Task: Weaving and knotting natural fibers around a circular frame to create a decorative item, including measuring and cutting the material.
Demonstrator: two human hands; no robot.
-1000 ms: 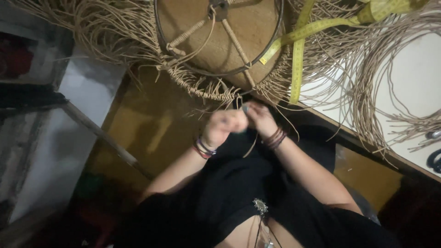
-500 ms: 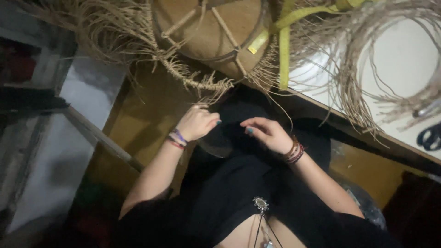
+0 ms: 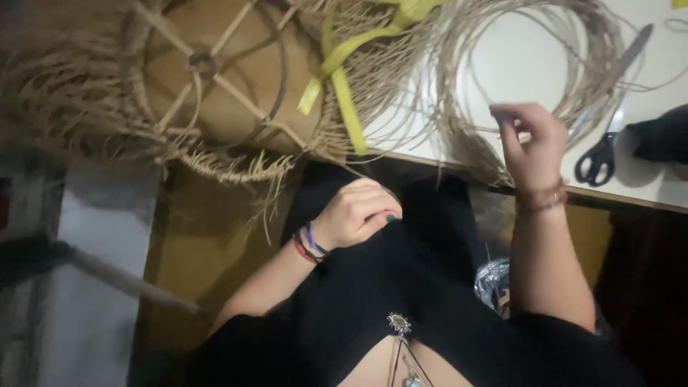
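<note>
The fingers point(image 3: 373, 204) of the left hand point(image 3: 356, 213) are curled into a loose fist over the black-clad lap; whether a strand is pinched inside cannot be told. The fingers point(image 3: 510, 132) of the right hand point(image 3: 530, 143) are raised and bent, partly open, among the strands of a fibre coil point(image 3: 516, 79) on the white tabletop point(image 3: 530, 57); a hold on any strand cannot be made out. Far left, a woven basket point(image 3: 215, 86) with a wire frame is seen, blurred, its loose fringe hanging toward the left hand. A yellow tape point(image 3: 344, 79) is draped across it. Scissors point(image 3: 609, 136) lie right of the coil. A dark object point(image 3: 663, 136) is cut off at the right edge.
</note>
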